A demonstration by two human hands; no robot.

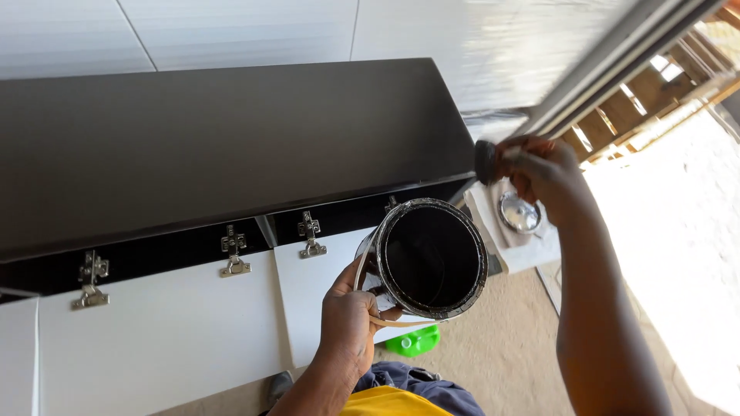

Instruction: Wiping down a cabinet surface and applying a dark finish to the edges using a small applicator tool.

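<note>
Holding an open paint tin (428,258) tilted toward the camera, the left hand (351,320) has its fingers clamped on the tin's near left side, in front of a dark cabinet top (231,139) with white doors (162,331). The right hand (547,173), far right, has fingers closed on a dark brush (487,162). The tin looks rigid, paint-slicked and probably heavy; gripping its wall seems safest.
</note>
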